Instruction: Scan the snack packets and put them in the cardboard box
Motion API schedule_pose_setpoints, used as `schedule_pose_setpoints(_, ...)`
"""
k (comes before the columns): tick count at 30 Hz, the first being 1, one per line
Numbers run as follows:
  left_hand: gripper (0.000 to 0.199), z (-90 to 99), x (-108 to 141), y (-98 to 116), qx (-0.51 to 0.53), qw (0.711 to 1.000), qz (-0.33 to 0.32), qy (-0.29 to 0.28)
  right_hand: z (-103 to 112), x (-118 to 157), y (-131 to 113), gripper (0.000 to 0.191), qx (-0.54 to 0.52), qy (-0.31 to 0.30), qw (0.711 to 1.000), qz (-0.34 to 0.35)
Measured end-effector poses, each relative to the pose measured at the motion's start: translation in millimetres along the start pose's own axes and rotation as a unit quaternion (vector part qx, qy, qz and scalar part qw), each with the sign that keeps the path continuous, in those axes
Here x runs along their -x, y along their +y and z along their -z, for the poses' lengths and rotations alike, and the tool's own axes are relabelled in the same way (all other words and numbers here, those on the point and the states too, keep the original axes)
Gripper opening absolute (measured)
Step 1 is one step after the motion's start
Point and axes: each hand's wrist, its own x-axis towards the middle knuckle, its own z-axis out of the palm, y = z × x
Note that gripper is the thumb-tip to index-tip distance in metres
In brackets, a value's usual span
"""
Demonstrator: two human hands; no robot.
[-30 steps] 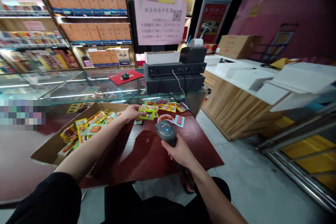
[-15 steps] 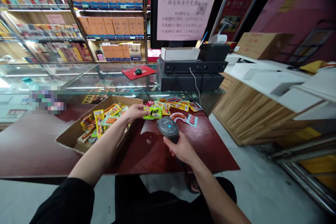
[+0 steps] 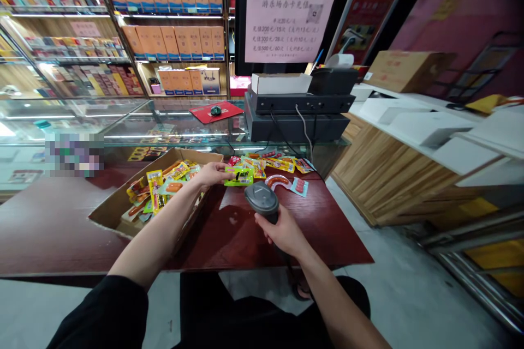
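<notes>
My left hand (image 3: 212, 174) pinches the left end of a green snack packet (image 3: 240, 176) above the dark red table (image 3: 229, 229). In my right hand (image 3: 282, 229) is a grey handheld scanner (image 3: 262, 198), its head near the packet. A cardboard box (image 3: 110, 199) holding several yellow, green and orange snack packets stands under and left of my left forearm. Behind the green packet lie several more packets (image 3: 282, 164). A curved sausage packet (image 3: 278, 181) and a light blue packet (image 3: 300, 186) lie to the right of it.
A glass display counter (image 3: 172, 120) runs behind the table, with a mouse (image 3: 216, 110) on a red mat (image 3: 229, 111). A monitor bearing a pink paper sign (image 3: 286, 24) stands above black devices (image 3: 298, 126) with hanging cables. White-topped cabinets (image 3: 376, 174) are at the right.
The blue light on top of the scanner is no longer lit. Both hands stay almost where they were.
</notes>
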Motion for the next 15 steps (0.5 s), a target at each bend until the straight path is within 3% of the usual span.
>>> schedule_pose_setpoints(4, 0.047, 5.8, 3, 7, -0.018, 1.000, -0.017, 0.012, -1, -1, -1, 0.027, -0.009, -0.027, 1.000, 0.003)
schedule_pose_setpoints(7, 0.048, 24.6, 11, 14, -0.019, 0.998, -0.040, 0.039, -5, -3, -2, 0.026, -0.011, -0.045, 0.999, -0.003)
schedule_pose_setpoints(15, 0.049, 133.7, 85, 20, -0.018, 0.979, -0.056, 0.193, -31, -12, -5, 0.025, -0.027, -0.096, 0.995, 0.015)
